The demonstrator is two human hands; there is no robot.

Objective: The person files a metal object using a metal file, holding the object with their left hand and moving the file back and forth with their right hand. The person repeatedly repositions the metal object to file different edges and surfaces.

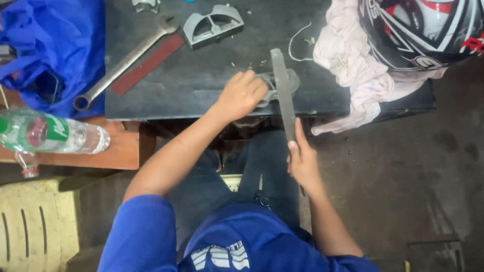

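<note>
Head view: left hand (pixel 241 94) presses closed over a small grey metal part (pixel 275 85) at the front edge of the dark workbench (pixel 201 75). Right hand (pixel 301 160) grips the handle end of a flat file (pixel 282 90), its blade lying across the part. A spanner (pixel 121 63) and a pink rag (pixel 353 60) lie well apart to either side.

We are seeing one labelled package: a clear plastic bottle (pixel 48 133) lying on its side at the far left, on the wooden surface (pixel 116 151). A green and white label (pixel 43 132) with a red patch is wrapping around its middle. We are spotting no signs or screens.
</note>
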